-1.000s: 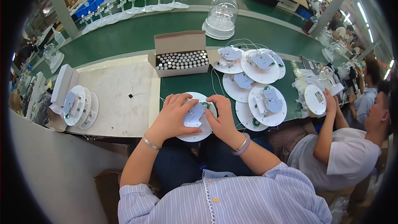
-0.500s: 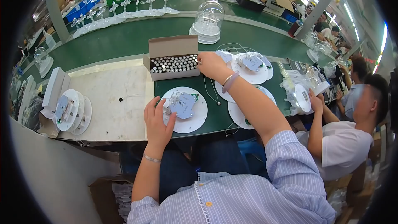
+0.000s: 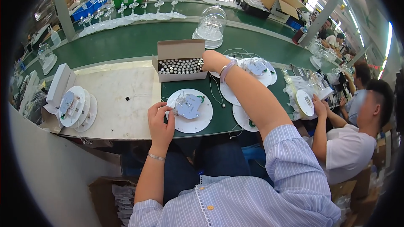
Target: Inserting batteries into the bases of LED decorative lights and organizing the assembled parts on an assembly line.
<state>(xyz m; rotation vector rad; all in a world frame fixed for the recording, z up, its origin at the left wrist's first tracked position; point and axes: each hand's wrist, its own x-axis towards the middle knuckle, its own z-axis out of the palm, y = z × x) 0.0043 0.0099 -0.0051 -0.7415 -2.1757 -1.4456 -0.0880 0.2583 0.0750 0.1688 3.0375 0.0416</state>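
My left hand (image 3: pixel 161 122) is at the left edge of a white round base (image 3: pixel 204 120), thumb and fingertips brought together in a pinch. What they hold, if anything, is too small to tell. On that base lies a blue-grey plastic part (image 3: pixel 189 106) with thin wires beside it and a green ring-shaped piece. My right hand (image 3: pixel 213 62) reaches to the right end of an open cardboard box (image 3: pixel 185 77) filled with upright batteries (image 3: pixel 180 65). Its fingers dip in at the box's right side and are mostly hidden.
Several more white bases (image 3: pixel 230 94) with wires lie right of the box. Tilted bases (image 3: pixel 75 106) lean by a white carton (image 3: pixel 61 85) at left. A clear dome (image 3: pixel 210 27) stands beyond the box. A person (image 3: pixel 343 143) works at right, holding a white disc (image 3: pixel 305 103).
My left fingers have gone from spread over the base to pinched at its left edge. My right hand has shifted slightly, its fingers now deeper at the box's right end.
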